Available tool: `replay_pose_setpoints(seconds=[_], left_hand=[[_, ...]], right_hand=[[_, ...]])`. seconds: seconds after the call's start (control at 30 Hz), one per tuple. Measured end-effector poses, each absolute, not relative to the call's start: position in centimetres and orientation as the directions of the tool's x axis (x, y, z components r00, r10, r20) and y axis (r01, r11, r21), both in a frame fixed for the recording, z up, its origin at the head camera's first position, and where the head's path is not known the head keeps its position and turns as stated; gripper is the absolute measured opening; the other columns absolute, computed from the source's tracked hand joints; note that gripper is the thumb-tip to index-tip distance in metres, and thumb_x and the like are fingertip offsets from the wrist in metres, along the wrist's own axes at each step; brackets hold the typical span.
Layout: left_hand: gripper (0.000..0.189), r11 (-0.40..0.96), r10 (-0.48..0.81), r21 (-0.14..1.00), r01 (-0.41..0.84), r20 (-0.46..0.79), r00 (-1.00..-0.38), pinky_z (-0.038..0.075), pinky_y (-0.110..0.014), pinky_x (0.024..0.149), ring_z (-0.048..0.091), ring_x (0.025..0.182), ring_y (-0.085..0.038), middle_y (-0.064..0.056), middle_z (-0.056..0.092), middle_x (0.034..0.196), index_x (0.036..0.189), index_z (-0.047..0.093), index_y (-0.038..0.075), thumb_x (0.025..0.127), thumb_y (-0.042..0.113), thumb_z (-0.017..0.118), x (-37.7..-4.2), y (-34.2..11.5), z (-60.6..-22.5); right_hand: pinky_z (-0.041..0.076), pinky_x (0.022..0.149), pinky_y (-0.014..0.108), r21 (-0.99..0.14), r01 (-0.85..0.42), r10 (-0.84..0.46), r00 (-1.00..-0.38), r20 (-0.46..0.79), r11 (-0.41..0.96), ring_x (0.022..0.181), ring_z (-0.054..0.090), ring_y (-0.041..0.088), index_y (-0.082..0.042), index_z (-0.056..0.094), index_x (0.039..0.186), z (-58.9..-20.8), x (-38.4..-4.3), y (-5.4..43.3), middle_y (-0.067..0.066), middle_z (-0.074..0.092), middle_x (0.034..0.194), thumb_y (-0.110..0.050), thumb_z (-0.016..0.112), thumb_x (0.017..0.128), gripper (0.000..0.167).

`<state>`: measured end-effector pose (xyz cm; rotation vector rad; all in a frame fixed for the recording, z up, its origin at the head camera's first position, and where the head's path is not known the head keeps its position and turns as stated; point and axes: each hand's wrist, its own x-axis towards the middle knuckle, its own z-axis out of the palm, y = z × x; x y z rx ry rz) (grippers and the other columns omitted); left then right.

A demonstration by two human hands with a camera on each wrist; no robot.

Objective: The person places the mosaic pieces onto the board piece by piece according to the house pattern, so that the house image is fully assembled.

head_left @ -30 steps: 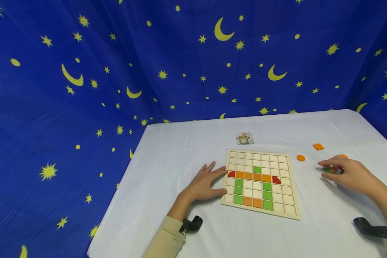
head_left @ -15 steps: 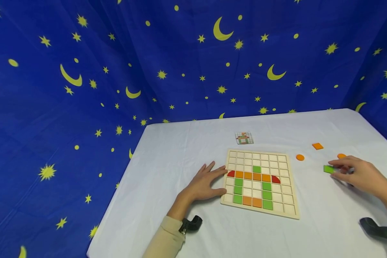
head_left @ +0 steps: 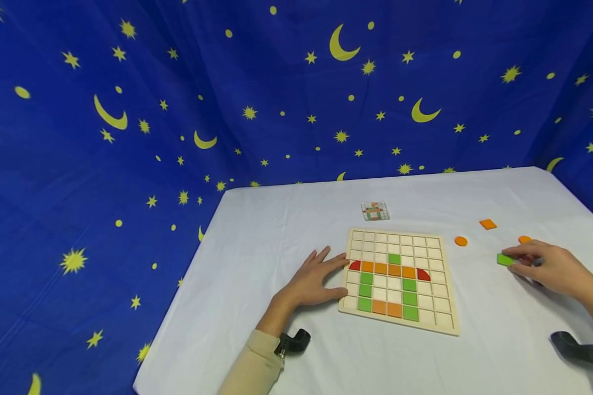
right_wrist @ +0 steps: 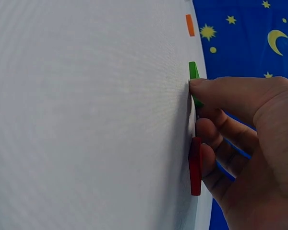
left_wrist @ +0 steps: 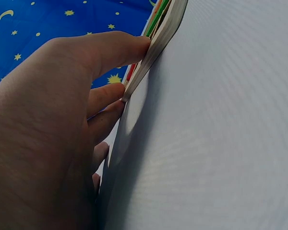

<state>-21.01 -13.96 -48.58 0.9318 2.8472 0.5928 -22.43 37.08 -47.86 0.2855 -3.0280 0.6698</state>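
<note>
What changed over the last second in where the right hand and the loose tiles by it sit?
The right hand slid rightward on the white tablecloth, uncovering the flat green square tile, which its fingers now touch, and an orange round tile. Unchanged: the left hand rests against the wooden grid board; the other orange tiles lie where they were.

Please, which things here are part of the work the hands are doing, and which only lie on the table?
In the work:
- square wooden grid board, steadied by the left hand
- flat green square tile, pinched by the right hand
- flat red tile under that hand

Only lying:
- small pattern card
- orange square tile
- two orange round tiles
</note>
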Motion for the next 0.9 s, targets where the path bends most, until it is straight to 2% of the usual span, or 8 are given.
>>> replay_pose_setpoints(seconds=[0.1,0.37,0.57,0.77,0.9], left_hand=[[0.071,0.741,0.583,0.389,0.548,0.032,-0.812,0.004,-0.04,0.117,0.009,0.145,-0.018,0.018,0.028,0.153,0.147,0.041,0.031,0.086,0.063,0.056,-21.0,-13.9,-48.6],[0.071,0.742,0.579,0.397,0.54,0.025,-0.815,0.002,-0.039,0.117,0.008,0.145,-0.017,0.019,0.027,0.152,0.147,0.041,0.031,0.085,0.063,0.056,-20.9,-13.9,-48.5],[0.071,0.744,0.578,0.396,0.538,0.023,-0.816,0.002,-0.039,0.117,0.008,0.145,-0.017,0.018,0.028,0.153,0.147,0.041,0.031,0.086,0.063,0.057,-20.9,-13.9,-48.4],[0.072,0.749,0.575,0.395,0.533,0.014,-0.818,0.002,-0.038,0.117,0.008,0.145,-0.016,0.018,0.028,0.153,0.147,0.041,0.031,0.085,0.063,0.056,-20.9,-13.8,-48.3],[0.071,0.751,0.573,0.391,0.532,0.013,-0.819,0.002,-0.037,0.117,0.008,0.145,-0.016,0.018,0.028,0.153,0.147,0.041,0.031,0.085,0.064,0.056,-20.9,-13.8,-48.3]], right_hand=[[0.037,0.056,0.032,-0.418,-0.189,-0.178,-0.982,0.064,0.889,0.071,0.047,0.021,0.004,0.066,0.113,-47.8,-22.3,37.1,0.003,0.054,0.08,-0.019,0.075,0.08,0.041],[0.035,0.056,0.032,-0.426,-0.205,-0.201,-0.978,0.055,0.881,0.069,0.045,0.018,0.005,0.065,0.116,-47.8,-22.2,36.8,0.002,0.052,0.08,-0.019,0.074,0.081,0.042],[0.035,0.053,0.027,-0.438,-0.228,-0.216,-0.973,0.077,0.869,0.069,0.045,0.018,0.004,0.066,0.114,-47.6,-22.2,36.1,0.001,0.051,0.078,-0.018,0.075,0.081,0.041],[0.037,0.049,0.026,-0.459,-0.222,-0.209,-0.975,0.08,0.86,0.071,0.047,0.02,0.004,0.067,0.114,-47.4,-22.3,35.4,0.007,0.053,0.087,-0.018,0.075,0.08,0.041],[0.04,0.052,0.026,-0.464,-0.224,-0.212,-0.974,0.081,0.857,0.075,0.048,0.022,0.003,0.067,0.114,-47.3,-22.5,34.8,0.01,0.056,0.093,-0.019,0.076,0.08,0.042]])
